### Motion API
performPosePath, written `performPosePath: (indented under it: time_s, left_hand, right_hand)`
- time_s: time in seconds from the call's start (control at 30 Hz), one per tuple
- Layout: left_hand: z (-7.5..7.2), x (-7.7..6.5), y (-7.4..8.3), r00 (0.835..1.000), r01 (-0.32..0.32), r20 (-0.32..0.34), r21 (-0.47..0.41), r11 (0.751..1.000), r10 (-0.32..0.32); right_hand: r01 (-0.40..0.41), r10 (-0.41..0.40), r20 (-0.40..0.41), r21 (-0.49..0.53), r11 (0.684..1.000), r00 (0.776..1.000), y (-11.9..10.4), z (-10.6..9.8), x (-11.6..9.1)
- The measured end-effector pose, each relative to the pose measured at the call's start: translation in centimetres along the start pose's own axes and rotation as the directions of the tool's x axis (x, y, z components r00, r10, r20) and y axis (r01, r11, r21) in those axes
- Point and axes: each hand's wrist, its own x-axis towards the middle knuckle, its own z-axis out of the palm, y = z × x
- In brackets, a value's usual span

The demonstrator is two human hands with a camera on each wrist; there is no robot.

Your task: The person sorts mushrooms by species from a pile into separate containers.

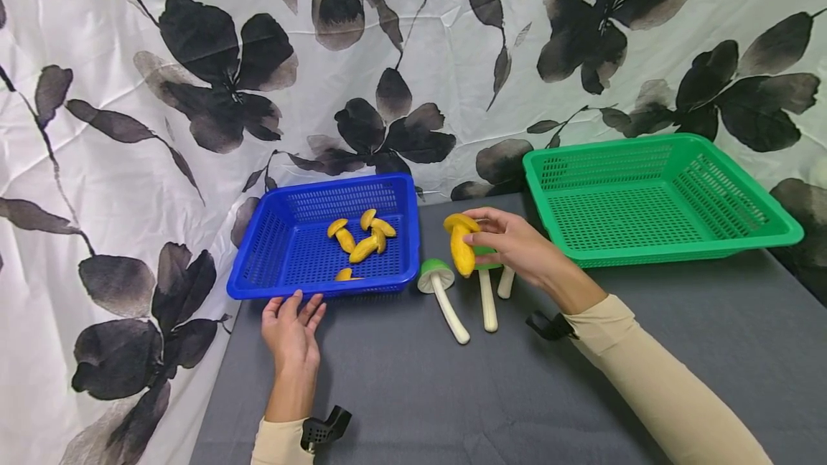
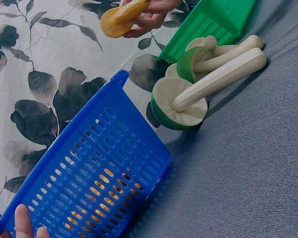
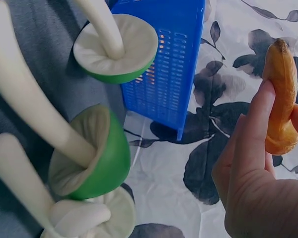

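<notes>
1. Pinching the yellow mushroom (image 1: 461, 255) between thumb and fingers of the right hand (image 1: 513, 242), raised clear of the green-capped mushrooms (image 1: 436, 275), between the blue basket (image 1: 381, 284) at left and the green basket (image 1: 672, 250) at right.
2. Probably light and fairly stiff, perhaps slightly slippery, unlikely to break under a gentle squeeze.
3. Best held round the thick stem, just below the cap.
4. Slanting in from near right with the right forearm (image 1: 652, 372).
5. Touching the blue basket's near rim with the left hand (image 1: 292, 336), fingers extended, slightly apart.

Lowest yellow mushroom (image 1: 345, 275) partly hidden behind blue basket (image 1: 377, 283) rim; left wrist view crops green basket (image 2: 221, 22).
</notes>
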Motion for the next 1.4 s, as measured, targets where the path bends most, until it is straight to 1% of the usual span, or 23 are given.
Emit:
performPosePath:
  time_s: [0.37,0.6,0.83,1.23,1.4]
  left_hand:
    - [0.0,0.0,0.2,1.000,0.013,-0.002,0.002,1.000,-0.013]
    - [0.0,0.0,0.2,1.000,0.007,0.000,-0.007,1.000,-0.007]
    - [0.1,0.0,0.2,1.000,0.010,0.002,-0.020,1.000,-0.010]
    - [-0.1,-0.2,0.1,1.000,0.002,-0.001,0.014,1.000,-0.002]
    - [0.1,-0.2,0.2,1.000,0.002,-0.005,0.018,1.000,-0.002]
  right_hand:
    - [0.010,-0.010,0.013,-0.004,1.000,1.000,-1.4,2.3,1.6]
    - [0.027,-0.028,0.021,0.005,1.000,0.999,-1.9,3.4,2.5]
    - [0.032,-0.032,0.031,0.015,0.999,0.999,-1.9,4.3,3.9]
    - [0.013,-0.014,0.027,0.013,1.000,1.000,-2.0,6.0,5.6]
    - [0.014,-0.014,0.026,0.030,0.999,1.000,-2.1,6.5,6.2]
